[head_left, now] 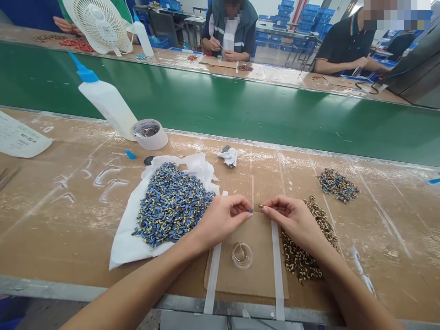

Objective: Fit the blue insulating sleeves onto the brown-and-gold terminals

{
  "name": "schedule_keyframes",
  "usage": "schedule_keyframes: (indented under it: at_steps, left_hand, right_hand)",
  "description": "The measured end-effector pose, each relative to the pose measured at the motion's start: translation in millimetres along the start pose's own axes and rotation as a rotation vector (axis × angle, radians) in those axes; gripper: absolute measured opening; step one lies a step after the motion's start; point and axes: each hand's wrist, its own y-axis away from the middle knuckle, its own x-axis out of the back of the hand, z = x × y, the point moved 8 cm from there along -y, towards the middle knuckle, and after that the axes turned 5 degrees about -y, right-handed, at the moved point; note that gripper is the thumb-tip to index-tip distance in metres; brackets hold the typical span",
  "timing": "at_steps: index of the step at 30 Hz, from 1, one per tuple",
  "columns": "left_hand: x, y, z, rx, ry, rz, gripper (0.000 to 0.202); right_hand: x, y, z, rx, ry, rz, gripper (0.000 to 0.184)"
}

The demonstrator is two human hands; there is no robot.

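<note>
My left hand (228, 213) pinches a tiny blue piece (250, 211) between thumb and fingertips. Facing it across a small gap, my right hand (288, 214) is closed on a tiny dark-and-yellow piece (261, 206). Left of my left hand, a heap of small blue-and-yellow pieces (172, 201) lies on white paper (121, 245). Partly under my right forearm spreads a pile of dark-and-cream curved pieces (300, 261). Below the hands, a small clear cup (242, 255) with a thin stick in it stands on a cardboard sheet (247, 282). The fine shape of both held pieces is too small to make out.
A white squeeze bottle (108, 103) and a tape roll (151, 135) stand at the back left. Crumpled tissue (228, 156) lies behind my hands, a small mixed pile (338, 184) to the right. Beyond the green belt (220, 110), other people sit working near a fan (103, 25).
</note>
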Motion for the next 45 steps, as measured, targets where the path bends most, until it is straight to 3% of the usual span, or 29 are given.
schedule_keyframes:
  at_steps: [10,22,30,38,45]
  left_hand:
    - [-1.4,1,-3,0.032,0.069,-0.007,0.015]
    - [-2.5,1,-6,0.048,0.149,-0.017,0.015]
    - [12.3,7,23,-0.235,-0.300,0.163,0.012]
    - [7.3,11,30,-0.386,-0.455,0.193,0.011]
    - [4.2,17,39,-0.530,-0.573,0.244,0.013]
  right_hand:
    - [-4,5,-7,0.039,-0.046,0.031,0.021]
    - [-8,8,-17,0.152,0.079,0.038,0.016]
    - [-11,12,-24,0.166,0.034,0.042,0.009]
    - [-14,10,-11,0.071,-0.167,0.030,0.012]
    - [-14,9,-7,0.031,-0.159,-0.029,0.013]
